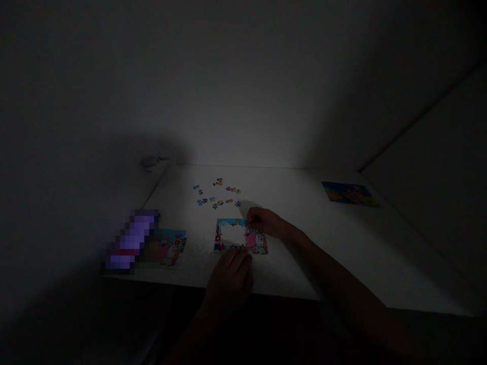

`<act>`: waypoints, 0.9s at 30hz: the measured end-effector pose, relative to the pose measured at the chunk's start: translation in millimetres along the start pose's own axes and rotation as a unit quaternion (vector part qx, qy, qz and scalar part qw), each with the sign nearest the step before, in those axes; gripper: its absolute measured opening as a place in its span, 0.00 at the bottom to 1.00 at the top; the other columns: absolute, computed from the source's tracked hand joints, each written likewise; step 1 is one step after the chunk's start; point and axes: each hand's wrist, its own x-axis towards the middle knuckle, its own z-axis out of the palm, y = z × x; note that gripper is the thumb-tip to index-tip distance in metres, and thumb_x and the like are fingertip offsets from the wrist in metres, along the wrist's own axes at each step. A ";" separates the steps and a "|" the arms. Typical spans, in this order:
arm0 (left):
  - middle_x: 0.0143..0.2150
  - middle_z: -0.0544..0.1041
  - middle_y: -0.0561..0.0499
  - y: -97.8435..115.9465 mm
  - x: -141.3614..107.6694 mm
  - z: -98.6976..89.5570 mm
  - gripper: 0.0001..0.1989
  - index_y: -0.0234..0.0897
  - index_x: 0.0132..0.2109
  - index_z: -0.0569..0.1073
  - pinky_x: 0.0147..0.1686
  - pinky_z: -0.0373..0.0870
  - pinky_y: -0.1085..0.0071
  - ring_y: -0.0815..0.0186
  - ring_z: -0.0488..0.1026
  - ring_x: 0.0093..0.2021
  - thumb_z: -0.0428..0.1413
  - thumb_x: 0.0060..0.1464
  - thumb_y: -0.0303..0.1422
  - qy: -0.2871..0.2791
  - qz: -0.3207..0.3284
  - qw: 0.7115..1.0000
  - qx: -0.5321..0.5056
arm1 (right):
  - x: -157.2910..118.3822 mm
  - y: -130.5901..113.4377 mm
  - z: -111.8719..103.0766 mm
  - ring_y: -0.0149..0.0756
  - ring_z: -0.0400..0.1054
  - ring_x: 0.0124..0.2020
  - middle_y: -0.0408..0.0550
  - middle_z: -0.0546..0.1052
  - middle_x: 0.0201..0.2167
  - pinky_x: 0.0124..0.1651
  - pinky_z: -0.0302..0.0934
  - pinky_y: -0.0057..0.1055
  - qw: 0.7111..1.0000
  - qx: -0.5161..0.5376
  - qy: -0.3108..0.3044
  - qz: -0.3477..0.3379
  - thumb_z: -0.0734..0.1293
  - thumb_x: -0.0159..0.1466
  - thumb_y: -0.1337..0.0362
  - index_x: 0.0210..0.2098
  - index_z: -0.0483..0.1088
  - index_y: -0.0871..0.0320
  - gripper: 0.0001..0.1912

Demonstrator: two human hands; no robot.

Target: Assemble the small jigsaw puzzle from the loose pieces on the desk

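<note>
- Dim room, low light, pale wall [243, 106] straight ahead, second wall [429, 182] angling in along the right side; head view only.
- White tabletop [300, 197] set into the corner, lit more brightly than its surroundings.
- Two pale round objects [152, 162] by the far left corner of the table, half lost in shadow, kind too dim to tell.
- Loose jigsaw pieces [215, 195] lying flat in a scattered, multicoloured cluster toward the far side, just beyond the right hand.
- Partly built jigsaw puzzle [255, 242] flat on the table near the front edge, border and right portion joined, bare white gap in the middle.
- Right hand [266, 223] reaching in from the lower right, fingertips [251, 217] pinched together at the puzzle's top edge; any piece between them too dark to tell.
- Left hand [230, 276] at the puzzle's near edge, fingers [236, 258] curled and touching it; firm grip or light rest impossible to tell.
- Printed cartoon picture card [171, 247] left of the puzzle, partly overlapped by a purple object [131, 239], pixelated past naming.
- Second printed picture card [350, 194] toward the far right corner, well apart from both hands.
</note>
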 end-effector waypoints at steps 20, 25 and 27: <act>0.52 0.77 0.44 -31.4 -26.7 -9.1 0.18 0.35 0.55 0.73 0.53 0.75 0.62 0.59 0.71 0.56 0.46 0.62 0.28 0.064 -0.020 0.996 0.054 | -2.2 5.7 2.1 0.30 0.60 0.26 0.42 0.68 0.27 0.28 0.54 0.27 0.999 0.014 -0.007 0.035 0.63 0.59 0.68 0.32 0.64 0.55 0.02; 0.53 0.77 0.47 -30.7 -26.2 -0.8 0.20 0.37 0.57 0.73 0.54 0.72 0.65 0.60 0.72 0.54 0.48 0.60 0.28 0.027 -0.030 0.996 0.074 | -3.1 5.7 2.5 0.32 0.60 0.27 0.43 0.68 0.28 0.28 0.55 0.28 0.999 0.007 0.005 0.051 0.63 0.60 0.66 0.31 0.65 0.54 0.01; 0.52 0.78 0.47 -31.3 -26.6 0.9 0.19 0.37 0.56 0.74 0.56 0.71 0.64 0.60 0.73 0.53 0.48 0.60 0.27 0.036 -0.033 0.996 0.076 | -3.8 3.9 2.4 0.32 0.59 0.26 0.43 0.68 0.27 0.27 0.54 0.28 0.998 0.012 0.003 0.064 0.63 0.61 0.65 0.32 0.65 0.54 0.01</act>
